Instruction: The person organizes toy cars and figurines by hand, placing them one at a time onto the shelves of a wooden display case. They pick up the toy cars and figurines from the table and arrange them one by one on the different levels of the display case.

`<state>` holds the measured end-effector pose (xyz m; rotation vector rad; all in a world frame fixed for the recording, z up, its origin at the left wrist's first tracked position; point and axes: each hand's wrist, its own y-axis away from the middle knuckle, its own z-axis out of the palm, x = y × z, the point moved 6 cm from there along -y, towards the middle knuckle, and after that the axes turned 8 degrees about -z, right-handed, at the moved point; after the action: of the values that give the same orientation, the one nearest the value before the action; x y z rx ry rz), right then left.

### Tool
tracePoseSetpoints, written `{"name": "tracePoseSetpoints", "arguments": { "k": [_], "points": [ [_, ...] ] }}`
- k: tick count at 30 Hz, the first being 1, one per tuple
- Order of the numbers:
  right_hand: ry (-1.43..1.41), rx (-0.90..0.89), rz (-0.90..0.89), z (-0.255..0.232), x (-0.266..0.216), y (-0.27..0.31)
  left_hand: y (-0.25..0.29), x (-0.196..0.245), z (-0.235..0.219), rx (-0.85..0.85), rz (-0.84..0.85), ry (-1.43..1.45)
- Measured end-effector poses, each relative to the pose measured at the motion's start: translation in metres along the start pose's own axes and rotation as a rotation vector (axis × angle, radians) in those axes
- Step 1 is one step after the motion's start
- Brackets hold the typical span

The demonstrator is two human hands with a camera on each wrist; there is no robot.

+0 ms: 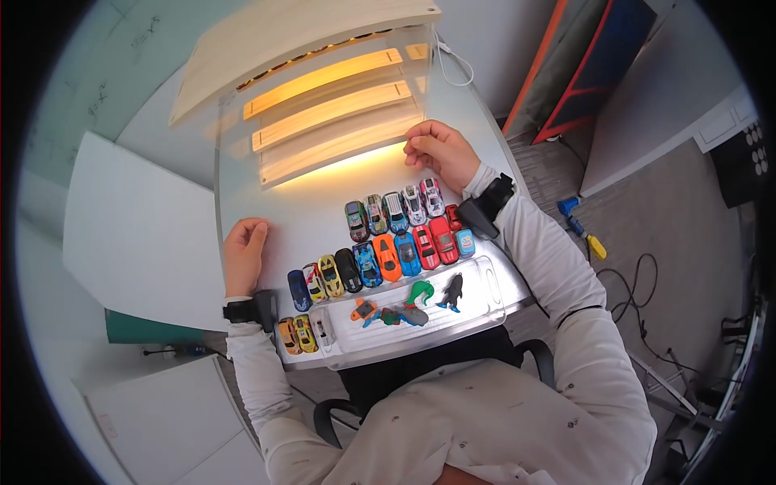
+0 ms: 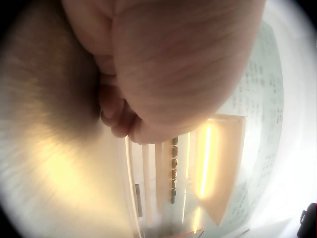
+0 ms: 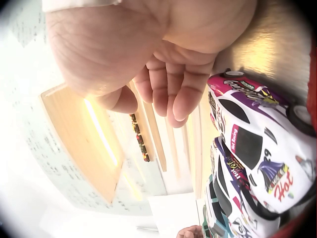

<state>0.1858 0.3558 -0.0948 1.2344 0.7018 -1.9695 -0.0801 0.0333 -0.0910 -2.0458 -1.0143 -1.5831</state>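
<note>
My left hand [image 1: 245,257] rests on the white table to the left of the toy cars, fingers loosely curled around nothing. Beyond the back row of cars, my right hand [image 1: 444,153] hovers near the front right corner of the lit wooden display shelf [image 1: 331,115]. Its fingers bend slightly, and the right wrist view shows no object between fingers and thumb. Closest to it is a white toy car [image 3: 262,153] with pink and purple graphics. An orange car [image 1: 387,257] and a black car [image 1: 348,269] stand in the middle row.
A clear plastic tray [image 1: 492,301] at the table's near edge holds toy sea animals, including a green one [image 1: 419,293] and a dark one [image 1: 452,292]. Left of them stands a yellow car [image 1: 305,333]. A white cable [image 1: 457,66] hangs behind the shelf.
</note>
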Motion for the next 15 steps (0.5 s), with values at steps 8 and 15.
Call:
{"name": "tracePoseSetpoints", "arguments": {
  "k": [8, 15],
  "points": [
    [0.014, -0.007, 0.011, -0.0033, 0.0030, -0.0020, -0.0004, -0.0021, 0.0000, -0.014, -0.017, 0.018],
    [0.104, -0.028, 0.003, -0.0004, 0.0000, -0.0003, 0.0009, -0.0039, -0.0014, -0.025, -0.037, 0.036]
  ]
}}
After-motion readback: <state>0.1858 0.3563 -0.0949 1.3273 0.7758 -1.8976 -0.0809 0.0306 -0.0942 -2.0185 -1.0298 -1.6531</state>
